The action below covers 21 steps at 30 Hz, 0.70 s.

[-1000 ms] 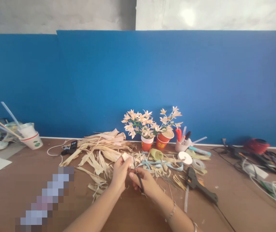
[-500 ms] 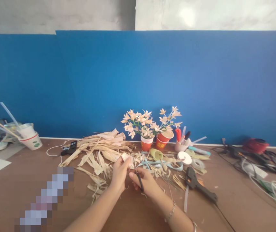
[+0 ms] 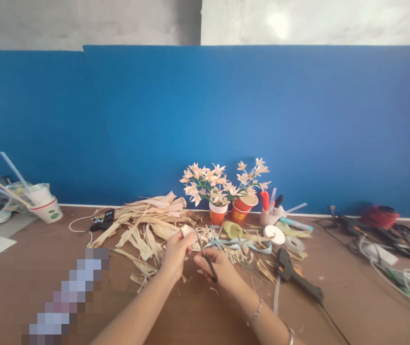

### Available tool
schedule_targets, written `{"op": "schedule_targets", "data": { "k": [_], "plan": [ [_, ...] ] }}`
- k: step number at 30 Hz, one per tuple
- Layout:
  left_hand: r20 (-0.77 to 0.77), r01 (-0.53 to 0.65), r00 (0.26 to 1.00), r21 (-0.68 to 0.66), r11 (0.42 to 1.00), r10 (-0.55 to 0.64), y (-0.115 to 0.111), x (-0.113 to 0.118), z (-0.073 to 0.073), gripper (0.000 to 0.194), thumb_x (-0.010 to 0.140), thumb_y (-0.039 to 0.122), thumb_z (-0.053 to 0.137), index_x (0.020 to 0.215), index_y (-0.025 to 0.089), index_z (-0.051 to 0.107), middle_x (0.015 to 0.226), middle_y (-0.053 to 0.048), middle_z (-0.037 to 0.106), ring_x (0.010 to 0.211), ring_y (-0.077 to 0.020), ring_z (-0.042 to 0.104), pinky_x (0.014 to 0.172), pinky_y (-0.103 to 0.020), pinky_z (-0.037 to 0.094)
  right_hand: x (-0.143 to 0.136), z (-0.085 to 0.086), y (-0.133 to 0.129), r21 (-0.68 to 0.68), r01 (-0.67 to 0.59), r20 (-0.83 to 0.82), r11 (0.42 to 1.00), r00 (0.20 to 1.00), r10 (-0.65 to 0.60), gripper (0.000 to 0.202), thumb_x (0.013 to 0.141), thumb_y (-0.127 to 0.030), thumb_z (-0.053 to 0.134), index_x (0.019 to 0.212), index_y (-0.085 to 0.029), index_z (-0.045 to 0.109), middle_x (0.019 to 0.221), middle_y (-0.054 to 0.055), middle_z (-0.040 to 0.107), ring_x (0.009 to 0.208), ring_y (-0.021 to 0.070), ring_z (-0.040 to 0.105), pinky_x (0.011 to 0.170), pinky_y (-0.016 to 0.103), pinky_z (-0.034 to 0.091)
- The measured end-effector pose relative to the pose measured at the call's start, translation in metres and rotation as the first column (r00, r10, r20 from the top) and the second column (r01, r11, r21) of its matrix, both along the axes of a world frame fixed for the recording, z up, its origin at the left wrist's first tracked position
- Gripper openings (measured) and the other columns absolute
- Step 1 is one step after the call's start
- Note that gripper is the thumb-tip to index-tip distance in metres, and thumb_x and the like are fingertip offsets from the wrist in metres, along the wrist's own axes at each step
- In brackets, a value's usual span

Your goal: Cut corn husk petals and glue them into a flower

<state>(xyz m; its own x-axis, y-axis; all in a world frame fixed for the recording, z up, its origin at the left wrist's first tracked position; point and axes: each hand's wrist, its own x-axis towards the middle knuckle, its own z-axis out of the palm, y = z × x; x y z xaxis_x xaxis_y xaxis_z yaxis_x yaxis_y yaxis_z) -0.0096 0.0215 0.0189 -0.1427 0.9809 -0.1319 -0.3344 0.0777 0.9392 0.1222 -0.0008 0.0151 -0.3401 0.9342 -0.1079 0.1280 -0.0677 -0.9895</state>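
Between the thumb and fingers of my left hand point(image 3: 177, 251) is a small folded piece of pale husk point(image 3: 186, 231). My right hand point(image 3: 216, 268) grips black-handled scissors point(image 3: 210, 266), their blades pointing up and away beside the husk piece. Whether the blades touch it I cannot tell. Small pale scraps lie on the table below both hands. Just beyond them spreads a heap of dried husks point(image 3: 154, 215). Pale husk flowers point(image 3: 208, 182) on green stems stand in a red paper cup point(image 3: 217, 214).
A second red cup point(image 3: 240, 214) holds more flowers. Right of my hands lie a glue gun point(image 3: 296, 275), a roll of clear tape point(image 3: 294, 243) and a white disc point(image 3: 274, 235). Cables point(image 3: 377, 258) tangle at far right. A white cup with sticks point(image 3: 49, 211) stands left. A blue panel point(image 3: 205, 120) rises behind.
My right hand and the scissors have shifted slightly to the right and down, a little away from my left hand. More scraps show on the table beneath.
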Motion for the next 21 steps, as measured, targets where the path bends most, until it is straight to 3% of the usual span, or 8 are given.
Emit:
{"op": "schedule_targets", "data": {
  "k": [8, 13, 17, 21],
  "plan": [
    [-0.01, 0.087, 0.996, -0.025, 0.996, -0.087, 0.003, -0.006, 0.008, 0.028, 0.058, 0.037, 0.072, 0.063, 0.016, 0.055, 0.047, 0.007, 0.043, 0.042, -0.0056, 0.034, 0.044, -0.019, 0.022, 0.008, 0.003, 0.004, 0.01, -0.064, 0.034, 0.998, 0.997, 0.064, 0.044, 0.067, -0.06, 0.068, 0.065, -0.017, 0.057, 0.043, -0.007, 0.043, 0.038, 0.0067, 0.035, 0.04, 0.02, 0.026],
    [-0.145, 0.1, 0.984, -0.01, 0.995, -0.1, 0.007, -0.011, 0.009, 0.021, 0.061, 0.034, 0.067, 0.064, 0.015, 0.061, 0.049, 0.005, 0.049, 0.042, -0.0064, 0.036, 0.042, -0.019, 0.022, 0.012, 0.002, 0.006, 0.02, -0.096, 0.043, 0.995, 0.995, 0.095, 0.042, 0.069, -0.058, 0.068, 0.064, -0.017, 0.057, 0.045, -0.007, 0.042, 0.038, 0.0063, 0.034, 0.04, 0.02, 0.024],
    [-0.231, 0.145, 0.963, -0.002, 0.989, -0.142, 0.007, -0.014, 0.01, 0.02, 0.066, 0.035, 0.065, 0.067, 0.015, 0.064, 0.05, 0.004, 0.053, 0.044, -0.0083, 0.041, 0.045, -0.02, 0.026, 0.014, 0.0, 0.007, 0.026, -0.104, 0.051, 0.994, 0.993, 0.102, 0.04, 0.071, -0.056, 0.067, 0.067, -0.017, 0.058, 0.044, -0.007, 0.043, 0.038, 0.0064, 0.034, 0.04, 0.02, 0.024],
    [-0.212, 0.21, 0.954, -0.038, 0.977, -0.213, 0.005, -0.015, 0.014, 0.02, 0.062, 0.031, 0.068, 0.073, 0.014, 0.065, 0.057, 0.001, 0.06, 0.053, -0.0118, 0.052, 0.049, -0.021, 0.033, 0.015, -0.003, 0.01, 0.049, -0.086, 0.066, 0.995, 0.994, 0.083, 0.043, 0.071, -0.059, 0.065, 0.07, -0.016, 0.059, 0.045, -0.007, 0.043, 0.038, 0.0069, 0.035, 0.04, 0.02, 0.025]
  ]
}}
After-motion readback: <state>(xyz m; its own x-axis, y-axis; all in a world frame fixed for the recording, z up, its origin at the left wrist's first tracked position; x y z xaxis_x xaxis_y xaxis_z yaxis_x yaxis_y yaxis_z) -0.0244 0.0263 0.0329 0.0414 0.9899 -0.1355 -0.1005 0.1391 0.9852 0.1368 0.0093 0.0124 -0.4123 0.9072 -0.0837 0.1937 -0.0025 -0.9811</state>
